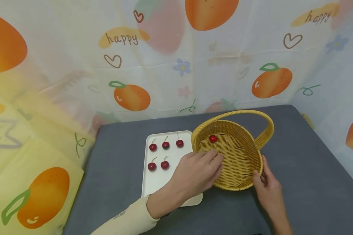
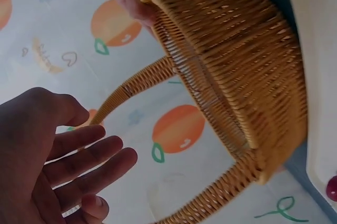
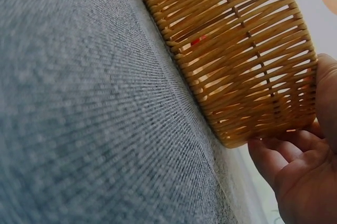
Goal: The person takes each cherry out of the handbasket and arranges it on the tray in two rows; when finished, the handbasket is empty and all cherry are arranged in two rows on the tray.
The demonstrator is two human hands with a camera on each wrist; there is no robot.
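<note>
A yellow wicker basket (image 1: 234,156) with an arched handle stands right of a white tray (image 1: 156,187), overlapping its right side in the head view. One red cherry (image 1: 213,139) lies inside it. My left hand (image 1: 198,169) hovers over the basket's near left rim. In the left wrist view its fingers (image 2: 100,155) are loosely spread and slightly bent, with nothing held. My right hand (image 1: 268,186) grips the basket's near right rim, thumb at the top edge and fingers against the outer wall. Several dark red cherries (image 1: 165,145) with stems sit in two rows on the tray.
Everything rests on a grey cloth-covered table (image 1: 117,176). A fruit-printed curtain (image 1: 170,75) hangs behind it and along both sides. The basket's handle (image 1: 241,112) arches up over its far side.
</note>
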